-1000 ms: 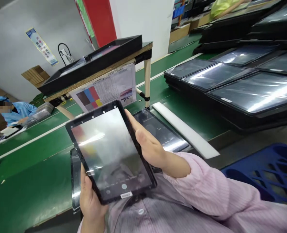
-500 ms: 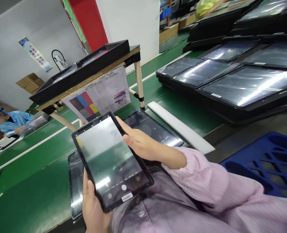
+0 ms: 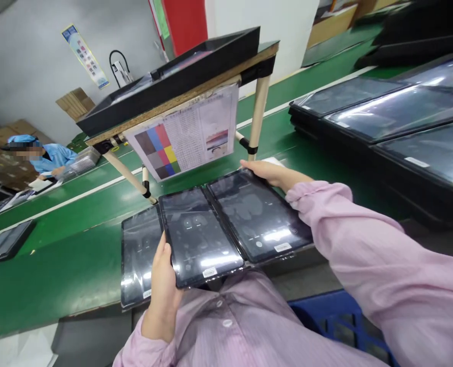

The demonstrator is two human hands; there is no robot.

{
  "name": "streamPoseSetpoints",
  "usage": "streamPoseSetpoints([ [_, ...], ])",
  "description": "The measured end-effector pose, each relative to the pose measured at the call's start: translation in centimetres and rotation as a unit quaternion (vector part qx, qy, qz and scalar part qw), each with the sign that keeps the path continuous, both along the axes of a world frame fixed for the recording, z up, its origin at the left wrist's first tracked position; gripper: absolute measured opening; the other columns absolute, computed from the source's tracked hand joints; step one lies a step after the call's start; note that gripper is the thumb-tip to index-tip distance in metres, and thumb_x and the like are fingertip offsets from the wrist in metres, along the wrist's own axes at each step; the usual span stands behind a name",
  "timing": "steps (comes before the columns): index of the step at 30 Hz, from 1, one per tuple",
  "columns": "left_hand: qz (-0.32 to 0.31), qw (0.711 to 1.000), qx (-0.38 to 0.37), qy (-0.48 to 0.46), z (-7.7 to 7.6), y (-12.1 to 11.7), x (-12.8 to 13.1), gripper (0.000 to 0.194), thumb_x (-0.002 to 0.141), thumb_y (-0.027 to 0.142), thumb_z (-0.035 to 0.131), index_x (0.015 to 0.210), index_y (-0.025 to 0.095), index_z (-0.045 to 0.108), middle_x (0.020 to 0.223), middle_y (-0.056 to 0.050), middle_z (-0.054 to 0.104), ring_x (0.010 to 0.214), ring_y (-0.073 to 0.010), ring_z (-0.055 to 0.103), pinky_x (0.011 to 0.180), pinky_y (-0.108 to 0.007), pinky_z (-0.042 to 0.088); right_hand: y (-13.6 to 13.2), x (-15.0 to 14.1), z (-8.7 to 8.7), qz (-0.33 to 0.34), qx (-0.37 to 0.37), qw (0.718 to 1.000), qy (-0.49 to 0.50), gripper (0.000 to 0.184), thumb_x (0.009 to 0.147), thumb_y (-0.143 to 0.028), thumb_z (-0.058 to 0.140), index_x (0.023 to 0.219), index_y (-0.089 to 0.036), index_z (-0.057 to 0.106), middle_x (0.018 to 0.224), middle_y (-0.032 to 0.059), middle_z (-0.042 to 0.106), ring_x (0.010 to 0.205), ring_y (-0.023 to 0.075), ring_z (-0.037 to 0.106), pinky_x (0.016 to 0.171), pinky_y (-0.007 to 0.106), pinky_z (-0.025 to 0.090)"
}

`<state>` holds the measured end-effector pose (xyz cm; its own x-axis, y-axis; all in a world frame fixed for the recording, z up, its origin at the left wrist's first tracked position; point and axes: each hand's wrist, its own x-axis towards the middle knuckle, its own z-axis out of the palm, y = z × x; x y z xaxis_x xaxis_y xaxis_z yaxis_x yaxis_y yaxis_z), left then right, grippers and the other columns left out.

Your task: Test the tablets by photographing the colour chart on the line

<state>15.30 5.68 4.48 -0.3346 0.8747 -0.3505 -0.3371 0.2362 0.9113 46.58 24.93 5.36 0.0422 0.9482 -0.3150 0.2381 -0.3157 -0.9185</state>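
Three dark-screened tablets lie side by side across the centre of the frame, along the near edge of a green counter. The left hand is at the left edge of the middle tablet, its thumb and fingers close together against the frame; their far side is hidden, so I cannot tell whether they clamp it. Just left of that hand is the left tablet, with glossy clear film over it. The right hand reaches in from the right, fingers nearly straight and close together along the upper right edge of the right tablet; I cannot tell whether they grip or only touch it. White labels show on the lower edges of all three. Behind them, a wood-topped stand carries a black tray, and a printed colour chart hangs from its front. More tablets fill black trays at right; a co-worker in blue sits at left.
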Motion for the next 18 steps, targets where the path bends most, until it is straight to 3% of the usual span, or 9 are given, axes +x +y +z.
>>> streamPoseSetpoints([
  [2, -0.029, 0.992, 0.009, 0.122, -0.4, -0.1, -0.4, 0.051, 0.097, 0.038, 0.050, 0.145, 0.021, 0.050, 0.153, -0.011, 0.048, 0.142, -0.0267, 0.045, 0.120, -0.045, 0.032, 0.0, 0.1, -0.2, 0.000, -0.014, 0.998, 0.062, 0.039, 0.100, -0.043, 0.045, 0.103, -0.010, 0.064, 0.072, 0.0056, 0.066, 0.064, 0.0153, 0.061, 0.074, 0.032, 0.054],
  [4, -0.064, 0.956, 0.035, 0.285, -0.6, -0.6, -0.7, 0.059, 0.098, 0.042, 0.048, 0.152, 0.019, 0.040, 0.162, -0.011, 0.035, 0.150, -0.0257, 0.029, 0.125, -0.044, 0.018, 0.0, 0.7, -0.2, -0.021, -0.022, 0.993, 0.112, 0.038, 0.102, -0.042, 0.041, 0.100, -0.010, 0.062, 0.063, 0.0023, 0.060, 0.056, 0.0126, 0.056, 0.065, 0.027, 0.051],
  [6, -0.111, 0.893, 0.096, 0.426, -0.1, -1.4, -0.6, 0.065, 0.100, 0.041, 0.046, 0.158, 0.022, 0.026, 0.167, -0.010, 0.022, 0.154, -0.0248, 0.018, 0.126, -0.045, 0.012, -0.2, 1.8, -0.1, -0.049, -0.031, 0.987, 0.152, 0.042, 0.104, -0.042, 0.035, 0.098, -0.009, 0.060, 0.059, 0.0027, 0.058, 0.054, 0.0122, 0.054, 0.061, 0.025, 0.049],
  [8, -0.172, 0.822, 0.182, 0.511, 0.8, -2.1, 0.2, 0.065, 0.101, 0.036, 0.043, 0.160, 0.028, 0.017, 0.168, -0.007, 0.016, 0.155, -0.0241, 0.014, 0.126, -0.047, 0.015, -0.7, 3.0, 0.0, -0.075, -0.036, 0.978, 0.192, 0.044, 0.105, -0.041, 0.031, 0.095, -0.009, 0.060, 0.062, 0.0051, 0.059, 0.055, 0.0129, 0.055, 0.060, 0.025, 0.050],
  [10, -0.257, 0.751, 0.255, 0.553, 1.7, -2.4, 1.6, 0.062, 0.101, 0.029, 0.041, 0.159, 0.031, 0.018, 0.167, -0.006, 0.022, 0.154, -0.0235, 0.016, 0.125, -0.049, 0.020, -1.6, 4.1, -0.3, -0.112, -0.022, 0.966, 0.233, 0.041, 0.105, -0.038, 0.029, 0.094, -0.011, 0.057, 0.070, 0.0063, 0.062, 0.061, 0.0133, 0.059, 0.063, 0.025, 0.051],
  [13, -0.380, 0.656, 0.300, 0.579, 2.4, -1.9, 4.5, 0.056, 0.100, 0.023, 0.040, 0.155, 0.024, 0.030, 0.157, -0.010, 0.043, 0.153, -0.0268, 0.023, 0.123, -0.054, 0.023, -4.2, 5.0, -1.6, -0.199, 0.022, 0.940, 0.276, 0.033, 0.106, -0.035, 0.022, 0.098, -0.017, 0.049, 0.079, 0.0041, 0.063, 0.070, 0.0126, 0.063, 0.071, 0.025, 0.055],
  [16, -0.418, 0.590, 0.295, 0.624, 2.5, -0.9, 7.3, 0.052, 0.097, 0.020, 0.041, 0.148, 0.012, 0.041, 0.144, -0.018, 0.055, 0.147, -0.0352, 0.034, 0.120, -0.063, 0.021, -8.4, 4.8, -3.6, -0.249, 0.051, 0.920, 0.298, 0.025, 0.102, -0.039, 0.033, 0.104, -0.019, 0.049, 0.085, 0.0049, 0.065, 0.079, 0.0161, 0.067, 0.079, 0.030, 0.057],
  [18, -0.422, 0.543, 0.304, 0.659, 2.5, -0.4, 8.6, 0.048, 0.094, 0.015, 0.042, 0.141, 0.010, 0.050, 0.137, -0.021, 0.060, 0.142, -0.0385, 0.040, 0.116, -0.066, 0.023, -11.5, 4.2, -4.8, -0.239, 0.054, 0.920, 0.306, 0.031, 0.098, -0.044, 0.042, 0.109, -0.018, 0.054, 0.095, 0.0082, 0.069, 0.090, 0.0203, 0.069, 0.087, 0.036, 0.057],
])
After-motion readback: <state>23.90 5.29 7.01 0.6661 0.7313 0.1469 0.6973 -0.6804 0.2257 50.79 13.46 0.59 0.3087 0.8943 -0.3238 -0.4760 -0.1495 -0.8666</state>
